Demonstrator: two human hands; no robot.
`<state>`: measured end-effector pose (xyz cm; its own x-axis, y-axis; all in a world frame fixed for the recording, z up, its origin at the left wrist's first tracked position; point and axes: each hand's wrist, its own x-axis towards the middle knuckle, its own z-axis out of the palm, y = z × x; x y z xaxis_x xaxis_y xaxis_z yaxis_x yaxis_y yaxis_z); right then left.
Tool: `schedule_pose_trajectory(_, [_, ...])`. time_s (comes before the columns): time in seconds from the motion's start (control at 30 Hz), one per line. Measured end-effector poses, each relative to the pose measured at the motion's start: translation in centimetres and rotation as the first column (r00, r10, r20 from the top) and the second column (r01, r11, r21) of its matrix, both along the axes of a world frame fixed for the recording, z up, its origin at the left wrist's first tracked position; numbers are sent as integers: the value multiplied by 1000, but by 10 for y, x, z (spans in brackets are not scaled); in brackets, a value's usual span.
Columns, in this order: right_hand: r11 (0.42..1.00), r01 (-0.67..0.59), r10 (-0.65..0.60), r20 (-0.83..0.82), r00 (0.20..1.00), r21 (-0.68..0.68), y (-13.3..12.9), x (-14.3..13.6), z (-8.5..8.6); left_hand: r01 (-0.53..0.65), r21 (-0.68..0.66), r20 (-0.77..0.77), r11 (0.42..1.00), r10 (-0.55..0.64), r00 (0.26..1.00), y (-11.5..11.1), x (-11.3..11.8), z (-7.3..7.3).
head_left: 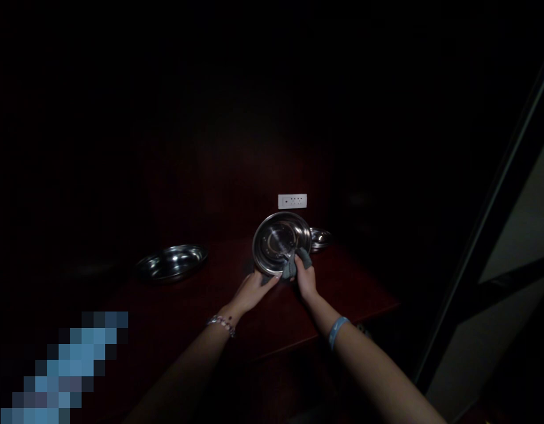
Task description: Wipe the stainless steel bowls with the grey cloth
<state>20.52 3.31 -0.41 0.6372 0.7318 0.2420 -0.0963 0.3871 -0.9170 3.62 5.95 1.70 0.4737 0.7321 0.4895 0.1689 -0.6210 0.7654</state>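
Note:
A shiny metal bowl [276, 238] is tilted up above the table with its inside facing me. My left hand [253, 291] grips its lower left rim, thumb on the near edge. At the lower right rim, my right hand [306, 277] is closed around a grey cloth [289, 268], which touches the bowl's inner wall. Part of the cloth also shows under the bowl by my left fingers. The fingers behind the bowl are hidden.
On the dark red table [351, 288], a wide metal dish [174, 262] lies to the left. More metal bowls [320, 238] sit behind the held one at right. A white socket panel [292, 201] is on the back wall. A dark-framed panel [488, 235] slants at far right.

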Motion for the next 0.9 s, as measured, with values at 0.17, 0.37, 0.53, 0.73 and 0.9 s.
schedule_pose_trajectory(0.17, [998, -16, 24, 129, 991, -58, -1, -3, -1, 24, 12, 64, 1000, -25, 998, 11, 6, -10])
schedule_pose_trajectory(0.37, [998, 18, -4, 253, 968, -53, -4, -3, -2, -112, -80, 168, 990, 124, 978, 16, 4, -5])
schedule_pose_trajectory(0.53, [999, -22, 35, 290, 956, -47, -7, -8, 2, -219, -129, 207, 967, 243, 948, 25, 1, -5])
schedule_pose_trajectory(0.73, [994, 32, -45, 120, 992, 103, -9, -7, 7, -334, -187, 293, 924, 377, 879, 32, -6, -3])
schedule_pose_trajectory(0.9, [961, 202, -210, 20, 978, 186, -12, 3, 5, -248, -382, 473, 890, 419, 775, 33, -15, -3])
